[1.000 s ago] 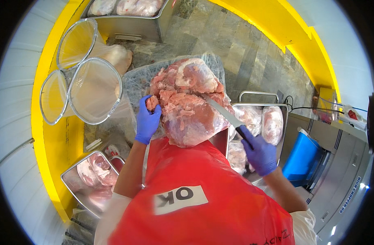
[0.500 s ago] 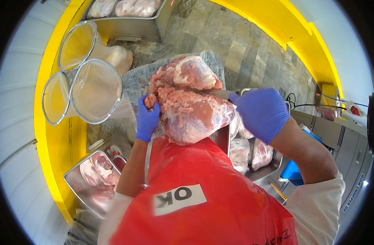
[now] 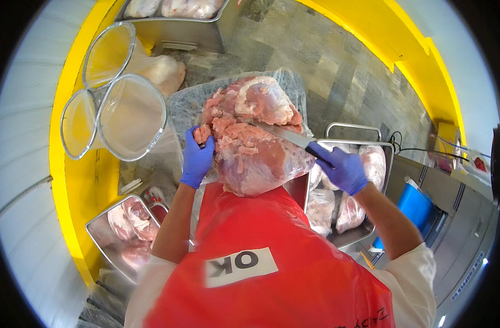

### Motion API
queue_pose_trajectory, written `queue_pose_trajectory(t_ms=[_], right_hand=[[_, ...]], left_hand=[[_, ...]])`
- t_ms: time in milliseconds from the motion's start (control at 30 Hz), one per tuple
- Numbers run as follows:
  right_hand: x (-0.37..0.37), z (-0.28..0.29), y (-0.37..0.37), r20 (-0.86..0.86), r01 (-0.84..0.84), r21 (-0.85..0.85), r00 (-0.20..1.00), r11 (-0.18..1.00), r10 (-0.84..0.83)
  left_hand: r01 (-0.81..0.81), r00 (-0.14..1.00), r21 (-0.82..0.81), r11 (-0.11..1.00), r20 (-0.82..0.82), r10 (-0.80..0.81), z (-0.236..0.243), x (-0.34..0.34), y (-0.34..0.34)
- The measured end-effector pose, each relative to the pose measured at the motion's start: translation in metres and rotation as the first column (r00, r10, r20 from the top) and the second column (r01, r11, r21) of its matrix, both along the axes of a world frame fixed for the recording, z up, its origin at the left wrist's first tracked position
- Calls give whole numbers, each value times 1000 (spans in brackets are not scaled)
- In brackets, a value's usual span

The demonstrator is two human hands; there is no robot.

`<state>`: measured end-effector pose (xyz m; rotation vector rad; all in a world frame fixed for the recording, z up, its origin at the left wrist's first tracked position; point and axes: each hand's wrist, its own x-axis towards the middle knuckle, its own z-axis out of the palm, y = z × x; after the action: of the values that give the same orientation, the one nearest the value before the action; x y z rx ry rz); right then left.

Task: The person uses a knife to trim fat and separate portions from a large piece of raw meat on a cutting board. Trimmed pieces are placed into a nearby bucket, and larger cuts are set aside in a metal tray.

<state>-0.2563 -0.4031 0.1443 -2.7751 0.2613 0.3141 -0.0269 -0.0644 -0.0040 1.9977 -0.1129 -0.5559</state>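
Observation:
In front of my red apron lies a large raw piece of meat (image 3: 261,158) with a deep cut running across it. It rests on a surface covered with clear plastic (image 3: 187,106). My left hand (image 3: 197,161), in a blue glove, grips a lump at the meat's left edge between thumb and fingers. My right hand (image 3: 342,168), also gloved in blue, is closed round the dark handle of a knife (image 3: 290,136). The blade points left and lies in the cut from its right side. Its tip is hidden among the meat.
Steel tubs of meat stand at the right (image 3: 389,180), lower left (image 3: 110,247) and top (image 3: 195,33). Three metal hoops with clear bags (image 3: 132,117) are at the left, by a yellow barrier (image 3: 61,202). A blue object (image 3: 411,210) and cables are at the right.
My right hand has lowered and turned, so the knife's handle and more of its blade now show. My left hand stays at the meat's left edge.

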Motion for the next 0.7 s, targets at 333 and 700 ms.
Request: queue_pose_trajectory(t_ms=[333,700], right_hand=[[-13,42,11,-155,188,70,972,980,-176],[5,14,1,31,-9,-67,999,998,12]], left_hand=[[-72,988,-179,981,-146,46,-29,-7,10],[-104,969,-166,981,-239,62,-27,-5,18]])
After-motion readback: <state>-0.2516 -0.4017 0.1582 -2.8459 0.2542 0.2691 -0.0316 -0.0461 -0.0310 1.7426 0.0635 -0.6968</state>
